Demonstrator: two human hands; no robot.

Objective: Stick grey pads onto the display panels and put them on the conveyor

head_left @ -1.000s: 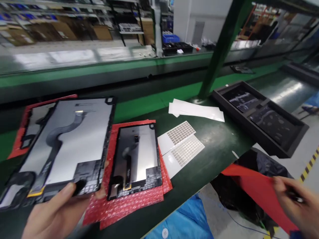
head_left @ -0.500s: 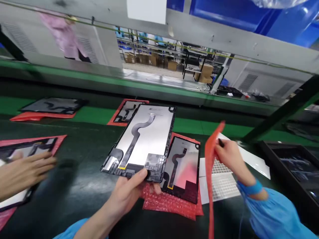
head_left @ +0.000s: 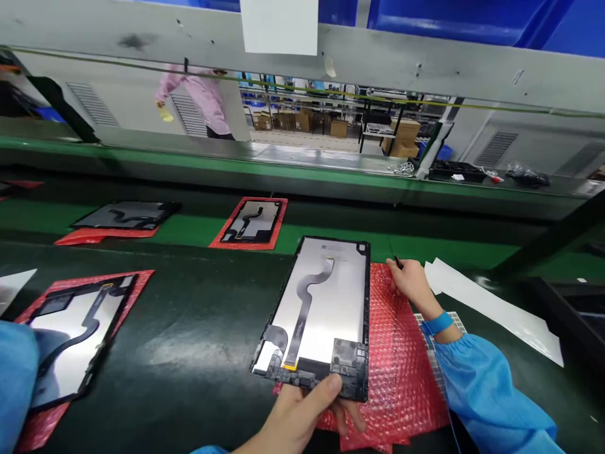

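My left hand point(head_left: 307, 410) grips the bottom edge of a tablet screen panel point(head_left: 314, 302), thumb on top and fingers beneath. The panel is tilted, its silvery back facing up with a grey flex cable point(head_left: 302, 315) curving across it. Beside it lies red bubble wrap point(head_left: 401, 359), flat and partly under the panel. My right hand point(head_left: 412, 284) is closed at the far edge of this wrap, with a slim black pen-like tool point(head_left: 398, 262) sticking out of its fingers. Whether those fingers also pinch the wrap, I cannot tell.
Another panel point(head_left: 80, 334) lies on red wrap at the left, beside a co-worker's blue sleeve point(head_left: 16, 378). Two more panels, one at centre point(head_left: 253, 221) and one farther left point(head_left: 125, 214), rest on the green strip. White sheets point(head_left: 496, 312) and a black tray point(head_left: 576, 315) are at right.
The red bubble wrap that my right hand held raised now lies flat, covering the second screen panel. My view has shifted, and the held panel appears farther right and lower. The co-worker's hand is gone from view.
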